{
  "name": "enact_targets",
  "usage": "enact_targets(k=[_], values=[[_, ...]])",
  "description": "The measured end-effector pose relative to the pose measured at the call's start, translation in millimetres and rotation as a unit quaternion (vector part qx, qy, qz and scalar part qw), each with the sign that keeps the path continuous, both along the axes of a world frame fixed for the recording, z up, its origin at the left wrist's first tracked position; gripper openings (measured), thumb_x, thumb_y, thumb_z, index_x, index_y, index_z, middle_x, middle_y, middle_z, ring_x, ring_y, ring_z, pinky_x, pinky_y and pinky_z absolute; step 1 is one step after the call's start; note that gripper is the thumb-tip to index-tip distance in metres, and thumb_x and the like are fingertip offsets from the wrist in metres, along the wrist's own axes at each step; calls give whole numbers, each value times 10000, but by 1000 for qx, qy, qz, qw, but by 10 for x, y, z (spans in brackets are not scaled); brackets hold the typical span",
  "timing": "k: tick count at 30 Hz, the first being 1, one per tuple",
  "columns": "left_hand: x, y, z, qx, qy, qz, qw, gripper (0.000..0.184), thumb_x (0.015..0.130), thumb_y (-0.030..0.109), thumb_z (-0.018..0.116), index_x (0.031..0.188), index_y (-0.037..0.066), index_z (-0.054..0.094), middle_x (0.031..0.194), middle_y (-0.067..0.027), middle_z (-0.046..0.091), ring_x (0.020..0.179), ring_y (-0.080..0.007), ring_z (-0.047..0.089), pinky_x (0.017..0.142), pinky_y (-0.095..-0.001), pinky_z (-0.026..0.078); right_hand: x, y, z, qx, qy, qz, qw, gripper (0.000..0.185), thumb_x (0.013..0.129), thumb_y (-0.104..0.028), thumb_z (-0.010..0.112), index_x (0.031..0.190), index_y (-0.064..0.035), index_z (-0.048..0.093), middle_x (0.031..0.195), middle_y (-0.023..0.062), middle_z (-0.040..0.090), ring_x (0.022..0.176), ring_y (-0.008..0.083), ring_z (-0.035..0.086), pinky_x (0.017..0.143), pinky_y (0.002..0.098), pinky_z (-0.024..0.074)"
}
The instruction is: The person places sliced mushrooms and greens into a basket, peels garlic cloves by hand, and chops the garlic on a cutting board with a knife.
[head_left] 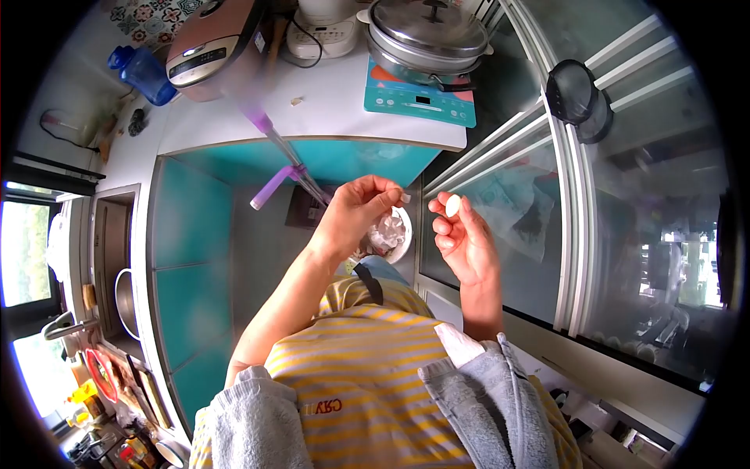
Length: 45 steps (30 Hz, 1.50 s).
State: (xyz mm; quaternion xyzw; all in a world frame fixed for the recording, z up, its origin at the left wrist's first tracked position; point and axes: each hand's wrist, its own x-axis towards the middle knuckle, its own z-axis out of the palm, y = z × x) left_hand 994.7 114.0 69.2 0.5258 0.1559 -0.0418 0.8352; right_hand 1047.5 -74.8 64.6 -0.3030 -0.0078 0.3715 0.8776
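Between the thumb and fingers of my right hand point(469, 246) is a pale, smooth, oval garlic clove point(452, 205). My left hand point(361, 209), just to its left, is closed in a pinch on a small whitish scrap of peel point(405, 198). The two hands are apart, held in front of my body. Beneath them, partly covered by my left hand, a round white bin point(402, 248) stands on the floor with crumpled white material point(387, 232) inside.
A white counter point(328, 117) ahead carries a rice cooker point(219, 55), a blue jug point(144, 76) and a lidded pan point(426, 35) on a teal induction cooker point(420, 103). A purple-handled pole point(273, 137) leans on the counter edge. Glass sliding doors point(574, 219) stand close on the right.
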Motion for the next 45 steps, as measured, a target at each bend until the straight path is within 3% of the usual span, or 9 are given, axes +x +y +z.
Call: enact_targets(k=[9, 19, 25, 27, 30, 33, 37, 43, 45], values=[[459, -174, -1611, 542, 149, -208, 800, 363, 739, 114, 538, 1042, 276, 654, 1042, -39, 633, 951, -259, 599, 844, -382, 473, 123, 302, -546, -314, -166, -58, 933, 338, 885, -309, 528, 1077, -34, 485, 1029, 159, 609, 963, 216, 580, 891, 330, 414], [421, -317, -1207, -189, 174, 209, 944, 37, 707, 103, 582, 721, 74, 599, 638, -45, 553, 576, -157, 494, 506, -314, 357, 738, 298, -2179, -419, -275, -66, 863, 280, 939, -236, 446, 1004, 31, 501, 949, 121, 591, 903, 184, 549, 825, 304, 430], [395, -401, -1611, -407, 110, 60, 905, 316, 818, 331, 576, 1030, 98, 575, 1063, -35, 578, 933, -109, 531, 798, -341, 415, 107, 1115, -1110, -420, -453, -53, 785, 196, 917, -168, 451, 994, 9, 484, 917, 136, 570, 856, 194, 548, 784, 323, 443], [88, -185, -479, -324, 165, 175, 915, 246, 752, 273, 636, 957, 145, 591, 906, 3, 589, 862, -163, 533, 773, -367, 424, 203, 899, -1329, -368, -165, -97, 910, 321, 829, -169, 580, 1119, -79, 476, 946, 153, 600, 744, 239, 581, 637, 375, 527], [-192, 173, -1102, 82, -127, -41, 988, 373, 636, 195, 717, 988, 107, 636, 943, -66, 637, 914, -236, 581, 732, -378, 488, 1061, -177, -2705, -596, -308, 9, 742, 187, 866, -199, 467, 942, -38, 526, 842, 101, 584, 757, 203, 559, 648, 324, 472], [-823, 1083, -1534, 645, 14, 61, 762, 194, 586, 89, 649, 777, 74, 623, 758, -136, 647, 688, -304, 631, 614, -395, 506, 904, -618, -2546, -598, -235, 148, 752, 168, 853, -254, 445, 824, -115, 535, 804, 62, 568, 703, 187, 547, 588, 329, 451], [-2480, 2070, -1215, 286, 138, 135, 939, 84, 720, 139, 567, 776, 88, 603, 736, -146, 627, 668, -319, 612, 613, -435, 487, 9, 82, -2612, -599, -201, 251, 733, 156, 845, -229, 490, 860, -91, 562, 744, 50, 561, 633, 160, 528, 534, 297, 422], [-4527, 2557, -1685, 558, 41, 466, 685, 166, 727, 24, 478, 830, 84, 594, 740, -113, 610, 747, -240, 608, 700, -330, 489, -1267, 1487, -2509, -569, -253, 387, 680, 163, 833, -190, 558, 913, -55, 603, 655, 32, 550, 528, 120, 498, 454, 248, 379], [-5149, 2601, -1632, 306, 120, 462, 824, 184, 747, 34, 473, 880, 82, 591, 740, -106, 613, 748, -235, 609, 711, -317, 488, -1723, 2139, -2238, -472, -302, 427, 710, 172, 829, -177, 581, 931, -44, 617, 625, 26, 546, 493, 106, 488, 428, 232, 364]])
